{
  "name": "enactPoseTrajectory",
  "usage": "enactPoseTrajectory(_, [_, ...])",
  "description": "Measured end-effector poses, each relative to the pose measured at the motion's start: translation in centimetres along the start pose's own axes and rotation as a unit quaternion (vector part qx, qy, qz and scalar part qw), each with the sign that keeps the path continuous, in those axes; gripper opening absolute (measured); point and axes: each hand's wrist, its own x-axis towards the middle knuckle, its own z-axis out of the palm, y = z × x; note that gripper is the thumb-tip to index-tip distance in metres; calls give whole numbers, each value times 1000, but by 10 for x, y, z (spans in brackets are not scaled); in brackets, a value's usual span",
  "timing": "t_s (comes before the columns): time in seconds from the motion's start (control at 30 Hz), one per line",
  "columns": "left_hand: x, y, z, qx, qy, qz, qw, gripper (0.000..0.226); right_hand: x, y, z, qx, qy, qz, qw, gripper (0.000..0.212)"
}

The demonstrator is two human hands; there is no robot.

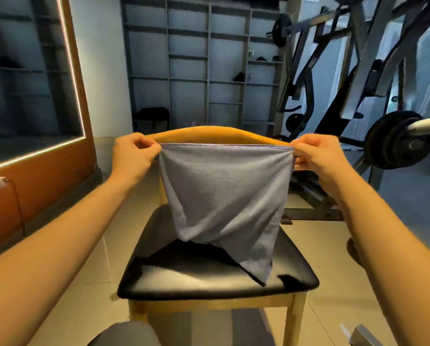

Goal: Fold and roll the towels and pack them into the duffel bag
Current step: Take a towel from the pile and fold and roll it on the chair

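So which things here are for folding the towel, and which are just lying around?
For the job:
grey towel
left hand and right hand, each pinching a top corner
chair, where the towel's tail rests

Just around:
shelves
weight plates
gym machine
mirror

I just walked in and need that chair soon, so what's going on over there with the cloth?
A person holds a grey towel up by its top edge, the left hand pinching one corner and the right hand the other, so it is stretched taut above a chair. The towel's lower corner hangs down to the black seat, where something dark lies beneath it; I cannot tell what that is. The towel is not rolled yet.
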Motion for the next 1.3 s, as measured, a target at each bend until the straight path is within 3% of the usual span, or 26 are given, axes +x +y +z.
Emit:
enactPoseTrajectory(0.1, [9, 20, -13, -18, 19, 15, 1000, 6, 6, -20, 5, 36, 41, 15, 998, 16])
enactPoseTrajectory(0.33, [10, 49, -35, -59, 26, 63, 996, 17, -3, -55, 1, 219, 52, 1, 974, 19])
enactPoseTrajectory(0.5, [6, 72, -35, -166, 8, 2, 986, 21, -11, -71, -3, 322, 58, -1, 945, 28])
enactPoseTrajectory(0.6, [14, 66, -27, -199, -1, -47, 979, 27, -9, -64, 3, 265, 117, 8, 957, 27])
enactPoseTrajectory(0.7, [23, 39, -8, -174, -44, -127, 976, 13, 10, -33, 15, 142, 168, 48, 974, 21])
enactPoseTrajectory(0.77, [26, 7, 10, -101, -86, -174, 976, 6, 27, -1, 24, 50, 162, 94, 981, 15])
enactPoseTrajectory(0.93, [18, -87, 59, 125, -183, -197, 955, 19, 58, 99, 53, -106, 78, 178, 975, 11])
enactPoseTrajectory(1.13, [12, -167, 115, 207, -191, -202, 938, 12, 86, 185, 92, -124, 74, 254, 956, 7])
enactPoseTrajectory(1.3, [19, -216, 144, 256, -220, -194, 921, 25, 109, 240, 117, -143, 53, 310, 938, 12])
